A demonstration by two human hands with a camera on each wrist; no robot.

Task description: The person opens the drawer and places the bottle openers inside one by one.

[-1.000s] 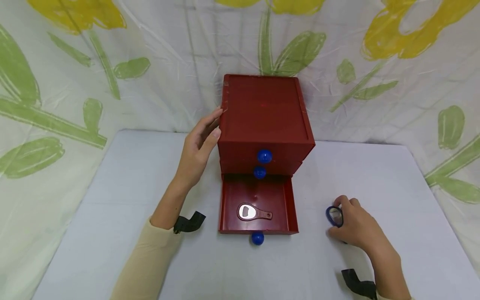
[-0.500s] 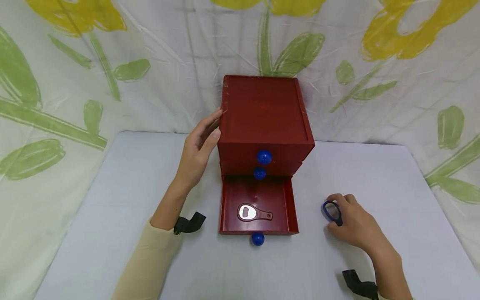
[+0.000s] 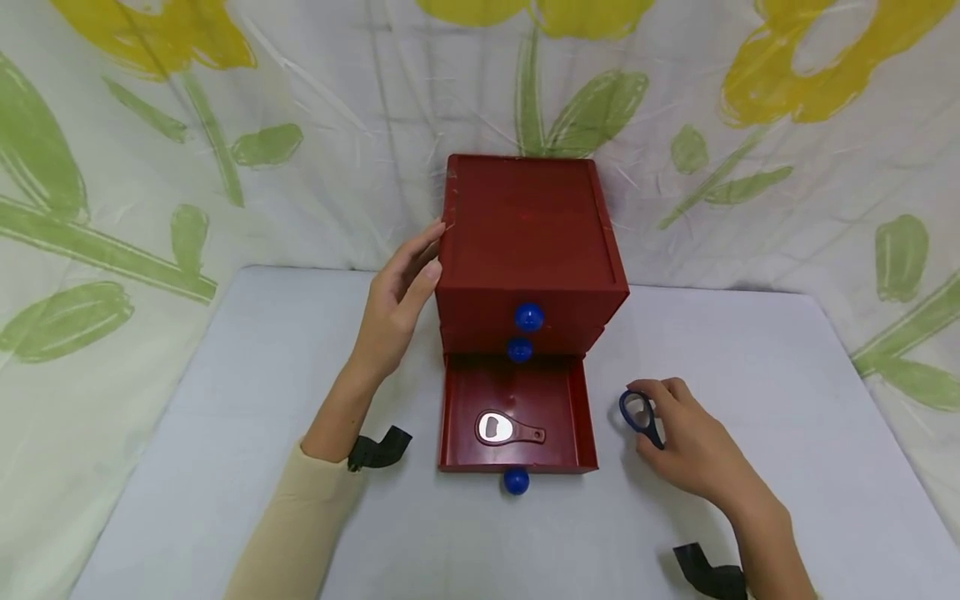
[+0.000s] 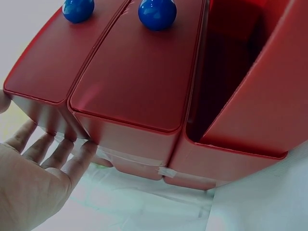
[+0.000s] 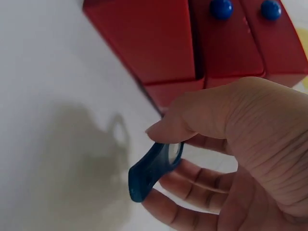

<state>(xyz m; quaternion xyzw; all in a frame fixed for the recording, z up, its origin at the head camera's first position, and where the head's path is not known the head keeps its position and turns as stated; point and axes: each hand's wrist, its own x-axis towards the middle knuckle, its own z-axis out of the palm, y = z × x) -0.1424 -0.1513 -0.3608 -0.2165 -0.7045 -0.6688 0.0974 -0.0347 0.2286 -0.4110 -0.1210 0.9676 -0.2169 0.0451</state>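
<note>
My right hand [image 3: 693,446] pinches a small dark blue magnifying glass [image 3: 637,408] to the right of the open drawer. In the right wrist view, its blue handle [image 5: 148,173] juts out between thumb and fingers, clear of the white surface. My left hand [image 3: 390,308] rests its fingers against the left side of a red drawer cabinet [image 3: 528,221]. The bottom drawer [image 3: 555,392] is pulled out, and in it lies a dark red bottle opener [image 3: 497,427] with a metal plate. The two upper drawers, with blue round knobs [image 3: 528,317], are closed.
The cabinet stands on a white-covered table [image 3: 225,417], near a hanging flower-printed cloth [image 3: 337,150] at the back. The pulled-out drawer's blue knob [image 3: 516,481] sticks out toward the front. Each wrist has a black strap piece [image 3: 380,447].
My right hand has lifted the magnifying glass and carried it left, toward the open drawer. The left hand keeps its place on the cabinet's side.
</note>
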